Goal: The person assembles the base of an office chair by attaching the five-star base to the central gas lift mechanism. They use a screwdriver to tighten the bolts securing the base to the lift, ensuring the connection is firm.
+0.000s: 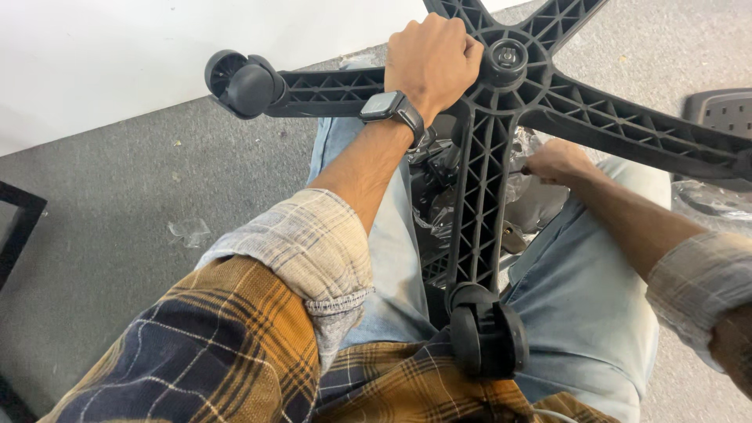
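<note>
A black plastic star-shaped chair base lies upside down over my lap, its ribbed underside facing me. My left hand, with a dark watch on the wrist, grips the base next to its centre hub. One caster sits at the end of the left arm of the base, another caster at the arm that points toward me. My right hand is closed under the base on something small; what it holds is hidden. Black parts in clear plastic wrap lie beneath the base.
I sit on grey carpet in light jeans and a plaid shirt. A white wall runs at the far left. A scrap of clear plastic lies on the carpet. A black perforated part is at the right edge, a dark frame at the left edge.
</note>
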